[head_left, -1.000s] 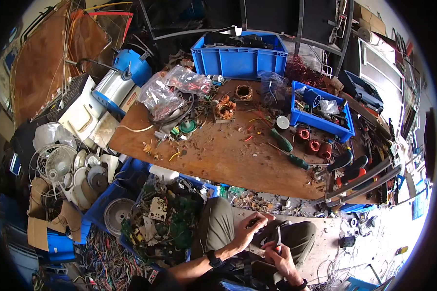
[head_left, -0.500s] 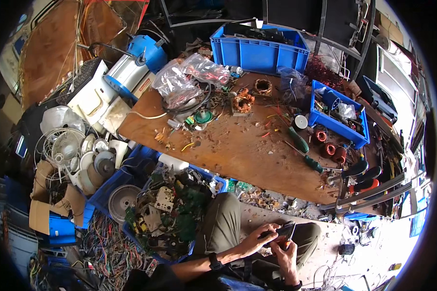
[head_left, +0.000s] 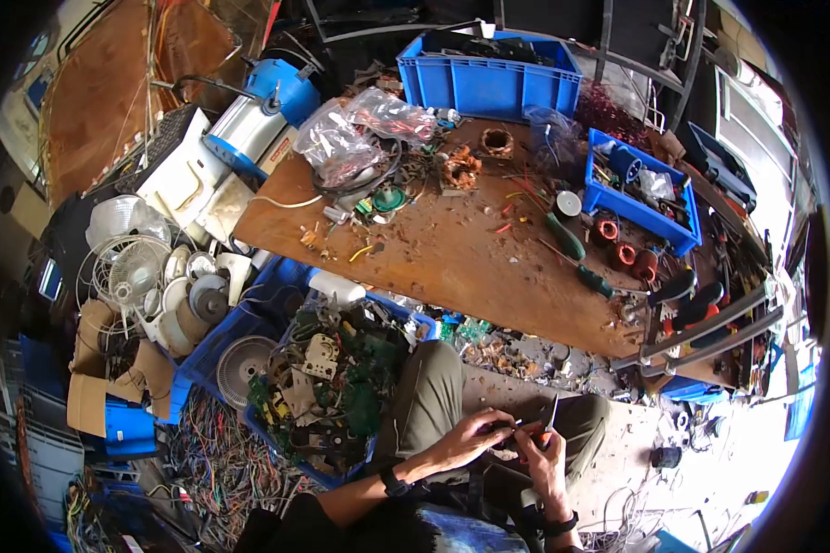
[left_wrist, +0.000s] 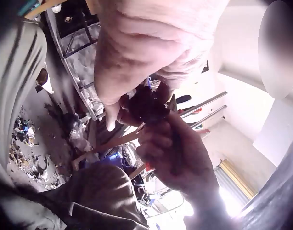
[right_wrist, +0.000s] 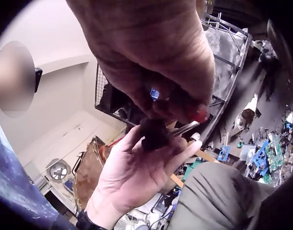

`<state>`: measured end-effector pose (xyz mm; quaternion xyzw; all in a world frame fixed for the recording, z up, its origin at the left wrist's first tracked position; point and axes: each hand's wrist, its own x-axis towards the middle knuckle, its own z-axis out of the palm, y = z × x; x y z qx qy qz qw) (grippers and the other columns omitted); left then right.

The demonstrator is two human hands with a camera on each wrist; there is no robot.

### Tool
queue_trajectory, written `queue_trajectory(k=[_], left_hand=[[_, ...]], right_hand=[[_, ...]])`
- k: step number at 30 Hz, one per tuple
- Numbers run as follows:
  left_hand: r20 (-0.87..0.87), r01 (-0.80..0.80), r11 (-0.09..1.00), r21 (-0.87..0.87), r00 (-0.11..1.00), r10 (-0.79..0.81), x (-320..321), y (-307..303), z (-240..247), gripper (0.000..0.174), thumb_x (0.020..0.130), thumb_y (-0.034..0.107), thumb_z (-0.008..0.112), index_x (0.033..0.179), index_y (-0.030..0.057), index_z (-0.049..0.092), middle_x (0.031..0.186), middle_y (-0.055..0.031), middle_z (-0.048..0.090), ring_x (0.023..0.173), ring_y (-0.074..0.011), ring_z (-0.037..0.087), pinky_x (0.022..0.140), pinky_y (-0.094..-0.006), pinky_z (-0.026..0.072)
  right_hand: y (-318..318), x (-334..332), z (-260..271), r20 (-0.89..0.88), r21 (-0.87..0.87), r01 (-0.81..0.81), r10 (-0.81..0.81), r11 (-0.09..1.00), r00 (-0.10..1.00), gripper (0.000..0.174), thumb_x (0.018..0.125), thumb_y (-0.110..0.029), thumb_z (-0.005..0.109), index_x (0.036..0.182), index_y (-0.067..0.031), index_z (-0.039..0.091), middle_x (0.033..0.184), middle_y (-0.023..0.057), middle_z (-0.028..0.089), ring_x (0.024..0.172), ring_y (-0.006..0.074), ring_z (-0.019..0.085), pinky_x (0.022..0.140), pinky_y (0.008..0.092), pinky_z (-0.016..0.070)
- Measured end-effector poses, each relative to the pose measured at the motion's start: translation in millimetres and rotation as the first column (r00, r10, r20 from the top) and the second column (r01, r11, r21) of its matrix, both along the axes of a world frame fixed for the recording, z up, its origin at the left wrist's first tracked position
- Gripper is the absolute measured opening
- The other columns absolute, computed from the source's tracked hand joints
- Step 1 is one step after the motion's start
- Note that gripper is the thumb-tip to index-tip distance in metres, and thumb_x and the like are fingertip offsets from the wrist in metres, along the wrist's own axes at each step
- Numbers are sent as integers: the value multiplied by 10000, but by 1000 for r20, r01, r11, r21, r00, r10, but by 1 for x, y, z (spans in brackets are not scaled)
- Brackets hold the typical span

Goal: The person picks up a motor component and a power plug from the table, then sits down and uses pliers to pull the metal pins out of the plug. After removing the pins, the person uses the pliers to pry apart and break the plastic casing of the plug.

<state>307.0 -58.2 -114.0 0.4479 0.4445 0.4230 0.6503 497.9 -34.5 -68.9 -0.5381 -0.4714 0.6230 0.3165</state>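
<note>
In the head view my left hand [head_left: 470, 442] grips a small dark part in front of my knees. The same black, lumpy part [right_wrist: 153, 134] sits between the fingers and thumb in the right wrist view, and its exact kind cannot be made out. My right hand [head_left: 544, 465] holds a hand tool with a red-orange handle [head_left: 545, 438] and a narrow metal end [head_left: 554, 411] pointing up and away. Both hands are close together, and the right fingertips meet the dark part [left_wrist: 147, 104] in the left wrist view.
Beyond my knees stands a wooden table [head_left: 433, 267] with copper coils [head_left: 460, 170], a green-handled screwdriver [head_left: 565, 237] and a small blue crate [head_left: 641, 215]. A bin of circuit boards [head_left: 346, 387] is by my left knee. Tangled wires [head_left: 221, 442] lie further left.
My hands have come together, the right one moving up to the dark part in the left. The tool still points upward. The head view has shifted, too.
</note>
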Motion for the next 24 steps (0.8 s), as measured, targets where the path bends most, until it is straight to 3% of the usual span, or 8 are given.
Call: queue_trajectory(k=[1,3,7,9,17,24], left_hand=[[-98,-19,997,76,995,26,1,0,0,275,1027,188,633,1236,10,639,1137,-94,621,999,-180,620,867,-302,515],[-185,-21,993,114,982,42,5,1,3,244,1042,139,606,1262,35,624,1113,-31,574,993,-101,579,836,-242,495],[-172,-68,995,77,982,80,13,2,2,227,1051,148,588,1251,51,630,1104,-36,571,959,-107,577,811,-257,505],[-179,-32,984,173,982,63,15,1,2,207,1060,155,567,1232,63,637,1087,-48,564,917,-122,577,770,-267,507],[-209,59,988,146,978,-27,13,-6,10,233,1049,204,597,1214,43,634,1103,-69,590,1041,-173,575,911,-310,474],[-170,14,997,77,985,-1,12,-8,5,230,1041,188,611,1211,34,629,1112,-71,597,1057,-174,579,916,-304,480]], right_hand=[[-1,1,0,1,-5,13,-13,1000,1000,124,932,-127,731,947,-9,697,761,-4,669,629,40,540,551,220,412],[-3,4,1,-31,12,50,-49,999,998,137,926,-134,745,962,-12,694,768,-10,665,618,34,525,540,214,399],[-11,10,-6,-25,8,47,-47,999,999,202,894,-104,780,1035,-6,672,799,-15,665,675,40,553,584,209,435],[-15,13,-8,-30,-21,33,-34,999,999,222,885,-92,788,1046,-2,664,828,-4,682,726,50,589,636,210,474],[-16,16,-12,-7,25,-24,24,999,1000,209,871,-94,806,1004,1,675,855,25,714,755,71,623,704,237,514],[-15,10,-7,46,86,-43,39,995,998,181,874,-79,796,988,0,680,851,31,712,760,75,622,717,246,519]])
